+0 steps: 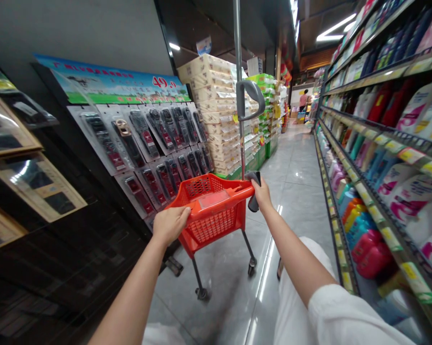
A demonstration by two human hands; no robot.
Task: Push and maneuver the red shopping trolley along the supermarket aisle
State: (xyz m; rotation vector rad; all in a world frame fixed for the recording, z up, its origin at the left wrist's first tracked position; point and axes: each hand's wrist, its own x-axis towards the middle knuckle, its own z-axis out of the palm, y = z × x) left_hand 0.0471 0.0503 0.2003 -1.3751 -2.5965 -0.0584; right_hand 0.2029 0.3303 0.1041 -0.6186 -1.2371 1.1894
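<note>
A small red plastic shopping cart [216, 225] on wheels stands in the aisle just ahead of me. My left hand [170, 223] is closed over the left end of its red handle bar. My right hand [262, 192] is wrapped round the grey grip at the right end of the bar, at the foot of a tall metal pole [238, 72] that rises from the cart and carries a grey curved handle [251, 99]. The cart's basket looks empty.
Packaged razors hang on a display rack [144, 143] at the left, with dark cabinets nearer me. Shelves of detergent bottles [381, 158] line the right side. Stacked cartons [216, 110] stand ahead on the left. The tiled aisle floor [295, 177] runs ahead to a distant person [303, 99].
</note>
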